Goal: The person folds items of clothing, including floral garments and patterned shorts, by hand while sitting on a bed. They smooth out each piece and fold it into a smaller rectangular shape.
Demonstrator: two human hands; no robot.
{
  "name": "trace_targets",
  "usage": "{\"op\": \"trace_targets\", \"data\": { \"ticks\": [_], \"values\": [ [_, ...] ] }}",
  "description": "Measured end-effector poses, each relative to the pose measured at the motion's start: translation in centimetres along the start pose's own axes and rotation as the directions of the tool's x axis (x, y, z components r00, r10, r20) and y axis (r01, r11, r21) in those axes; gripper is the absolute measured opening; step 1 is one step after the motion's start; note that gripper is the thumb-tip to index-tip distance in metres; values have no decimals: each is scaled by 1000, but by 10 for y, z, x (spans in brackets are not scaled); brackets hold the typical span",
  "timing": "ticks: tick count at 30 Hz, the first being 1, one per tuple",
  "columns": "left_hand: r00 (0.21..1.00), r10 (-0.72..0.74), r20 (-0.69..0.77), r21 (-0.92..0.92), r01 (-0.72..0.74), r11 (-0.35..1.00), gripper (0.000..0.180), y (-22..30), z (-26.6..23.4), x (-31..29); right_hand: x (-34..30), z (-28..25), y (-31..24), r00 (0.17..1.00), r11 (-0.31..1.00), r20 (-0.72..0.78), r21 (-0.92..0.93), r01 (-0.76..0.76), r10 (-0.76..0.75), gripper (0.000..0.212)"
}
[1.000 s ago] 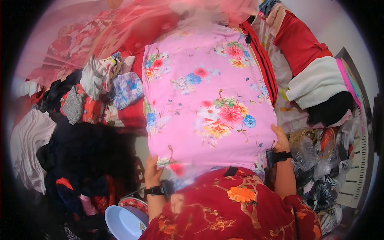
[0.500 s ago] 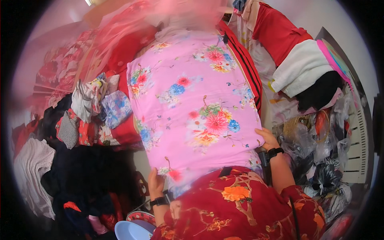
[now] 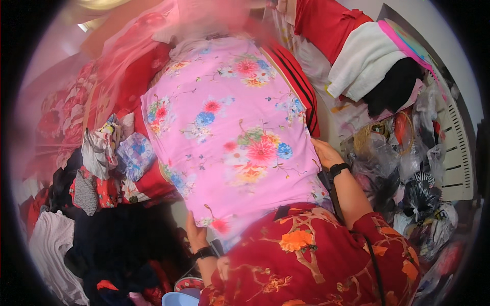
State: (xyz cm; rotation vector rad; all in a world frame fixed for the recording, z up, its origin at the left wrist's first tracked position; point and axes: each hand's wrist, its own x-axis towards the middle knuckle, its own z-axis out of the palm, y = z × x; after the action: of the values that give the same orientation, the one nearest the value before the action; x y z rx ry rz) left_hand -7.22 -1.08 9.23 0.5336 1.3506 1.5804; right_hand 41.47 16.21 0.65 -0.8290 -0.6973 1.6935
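Both hands are holding a pink floral garment [image 3: 235, 137] spread out ahead.

Left hand [image 3: 195, 232] is gripping its lower left corner, right hand [image 3: 324, 153] its right edge; its long axis is running away from the fingers, over the clothes pile [image 3: 102, 168].

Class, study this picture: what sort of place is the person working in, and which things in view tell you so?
Probably a crowded room at home where clothes are sorted. Heaps of mixed clothing lie on the left, folded garments are stacked upper right, and both hands hold a pink floral cloth.
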Motion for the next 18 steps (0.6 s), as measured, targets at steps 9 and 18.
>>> {"op": "trace_targets", "data": {
  "ticks": [9,18],
  "values": [
    [982,-83,-169,-25,79,997,42,5,14,-12,15,-57,36,990,943,37,-300,143,-138,31],
    [988,-18,-153,-84,5,996,38,2,7,-17,-4,-55,27,971,906,-54,-375,195,-232,27]
  ]
}}
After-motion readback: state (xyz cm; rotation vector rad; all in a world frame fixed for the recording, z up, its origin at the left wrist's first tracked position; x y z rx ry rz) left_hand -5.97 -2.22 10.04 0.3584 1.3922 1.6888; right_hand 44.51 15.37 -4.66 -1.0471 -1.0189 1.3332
